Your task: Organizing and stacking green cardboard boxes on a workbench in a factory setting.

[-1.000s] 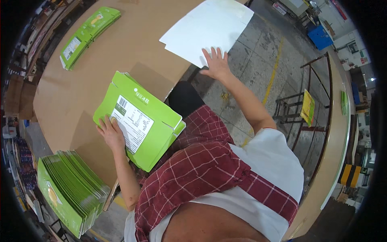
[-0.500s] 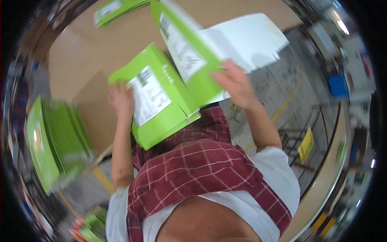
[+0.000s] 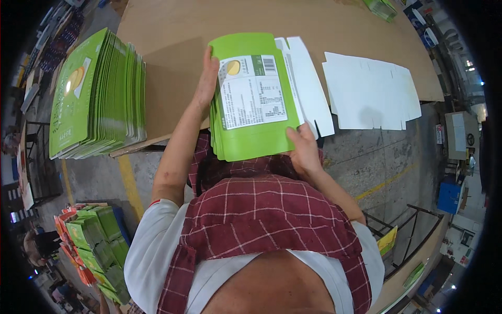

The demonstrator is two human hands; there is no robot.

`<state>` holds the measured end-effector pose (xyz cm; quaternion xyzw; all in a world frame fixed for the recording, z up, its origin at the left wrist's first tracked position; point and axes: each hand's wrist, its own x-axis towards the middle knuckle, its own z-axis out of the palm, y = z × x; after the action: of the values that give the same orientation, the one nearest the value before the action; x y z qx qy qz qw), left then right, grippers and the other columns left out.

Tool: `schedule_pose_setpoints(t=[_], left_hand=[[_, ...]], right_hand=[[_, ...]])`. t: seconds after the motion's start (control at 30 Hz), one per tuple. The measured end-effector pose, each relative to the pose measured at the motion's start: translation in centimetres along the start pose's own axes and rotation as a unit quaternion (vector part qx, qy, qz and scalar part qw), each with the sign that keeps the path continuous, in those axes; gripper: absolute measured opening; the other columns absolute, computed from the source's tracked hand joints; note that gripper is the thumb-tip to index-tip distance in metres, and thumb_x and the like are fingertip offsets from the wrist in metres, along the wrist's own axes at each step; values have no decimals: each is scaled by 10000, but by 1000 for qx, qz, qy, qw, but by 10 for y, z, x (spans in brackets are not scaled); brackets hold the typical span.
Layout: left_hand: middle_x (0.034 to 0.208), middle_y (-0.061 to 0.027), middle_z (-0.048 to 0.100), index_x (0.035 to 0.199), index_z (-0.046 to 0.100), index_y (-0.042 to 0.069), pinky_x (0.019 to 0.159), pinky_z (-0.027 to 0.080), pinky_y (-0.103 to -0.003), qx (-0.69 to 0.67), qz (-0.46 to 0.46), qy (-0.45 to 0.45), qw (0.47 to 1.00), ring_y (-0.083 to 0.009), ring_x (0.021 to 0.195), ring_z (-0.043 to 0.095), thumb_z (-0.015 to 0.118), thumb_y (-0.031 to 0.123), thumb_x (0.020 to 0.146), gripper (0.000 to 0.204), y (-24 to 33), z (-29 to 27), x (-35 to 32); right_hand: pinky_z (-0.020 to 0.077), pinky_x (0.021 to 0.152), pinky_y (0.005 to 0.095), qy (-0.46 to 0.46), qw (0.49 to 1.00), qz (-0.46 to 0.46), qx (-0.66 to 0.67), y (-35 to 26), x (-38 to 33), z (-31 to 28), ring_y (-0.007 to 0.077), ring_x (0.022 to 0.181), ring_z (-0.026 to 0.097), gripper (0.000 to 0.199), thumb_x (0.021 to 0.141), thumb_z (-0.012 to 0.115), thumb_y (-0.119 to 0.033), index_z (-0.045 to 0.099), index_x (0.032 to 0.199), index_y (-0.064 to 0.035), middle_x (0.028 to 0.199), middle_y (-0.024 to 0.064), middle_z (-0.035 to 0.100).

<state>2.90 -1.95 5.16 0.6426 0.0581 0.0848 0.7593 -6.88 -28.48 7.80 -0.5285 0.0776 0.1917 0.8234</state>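
Note:
A green printed flat carton (image 3: 254,142) lies in front of me at the table's near edge, on top of other green flat cartons whose edges show at its lower left. Its face carries a white label panel. A white flap (image 3: 308,86) spreads out from under its right side. My left hand (image 3: 210,78) grips the left edge, with the fingers partly hidden behind it. At the lower right corner my right hand (image 3: 304,147) pinches the carton, thumb on top and the other fingers underneath.
To the left stands a thick row of green flat cartons (image 3: 99,99) on the brown table (image 3: 172,31). A white cardboard sheet (image 3: 371,94) overhangs the table's edge at the right. Green and orange packs (image 3: 97,246) are piled low at the left. Another green bundle (image 3: 381,9) lies far right.
The raised carton on the right has come down flat onto the one under my left hand. My right hand has lowered to its corner. The whole view has turned.

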Motion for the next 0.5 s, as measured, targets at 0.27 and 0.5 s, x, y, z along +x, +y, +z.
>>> schedule_pose_setpoints(t=[0.27,0.5], left_hand=[[1467,-264,146,1324,475,218,1057,287,-515,520,-33,-36,853,-426,1322,269,609,478,823,580,-23,-2,14],[1468,-287,121,1350,440,197,1034,240,-607,544,-29,-26,838,-428,1363,168,554,458,853,573,-17,9,1]], right_hand=[[451,490,236,-165,929,84,-321,-91,-23,-61,121,530,558,244,938,501,-196,586,904,30,691,97,628],[351,1010,375,21,917,-176,-359,-44,79,-107,260,1222,439,569,965,397,-384,361,1363,21,1327,169,455]])
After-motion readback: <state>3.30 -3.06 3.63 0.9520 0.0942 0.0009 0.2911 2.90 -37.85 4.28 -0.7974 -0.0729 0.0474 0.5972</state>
